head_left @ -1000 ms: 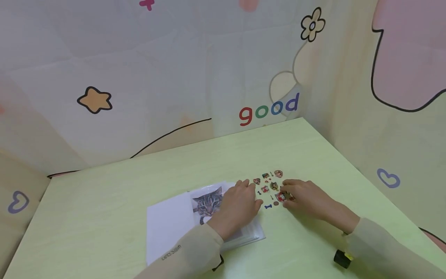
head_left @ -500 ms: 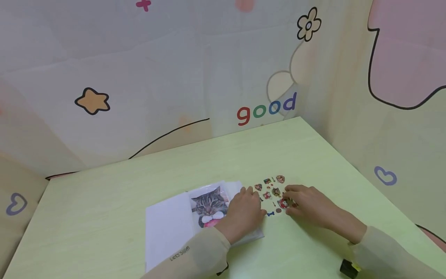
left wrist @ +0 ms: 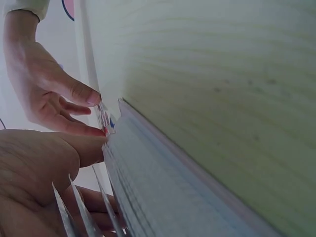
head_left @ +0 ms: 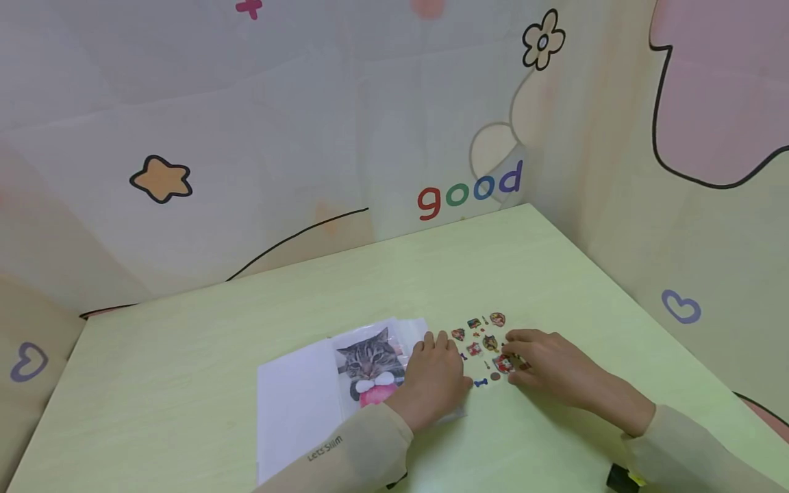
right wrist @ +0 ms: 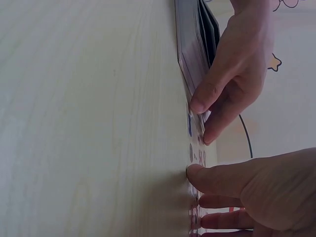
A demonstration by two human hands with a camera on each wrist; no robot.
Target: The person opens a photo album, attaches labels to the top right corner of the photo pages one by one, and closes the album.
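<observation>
An album (head_left: 290, 404) with clear sleeves lies spread on the table, a cat picture (head_left: 370, 363) showing on its right side. My left hand (head_left: 434, 376) rests over that side, its fingertips reaching a clear sheet of stickers (head_left: 473, 349). In the left wrist view several thin pages fan out by the left hand (left wrist: 34, 168). My right hand (head_left: 555, 363) covers the sheet's right part. The right wrist view has the right hand (right wrist: 276, 197) with thumb and fairly straight fingers on the sticker sheet (right wrist: 197, 153). Some stickers are hidden beneath it.
The pale green table (head_left: 185, 370) meets printed fabric walls (head_left: 277, 137) at the back and sides. A black and yellow object (head_left: 622, 478) shows beside the right sleeve at the bottom edge.
Both hands and the sticker sheet have shifted slightly toward me and to the right. More of the cat picture is uncovered as the left hand moves off it.
</observation>
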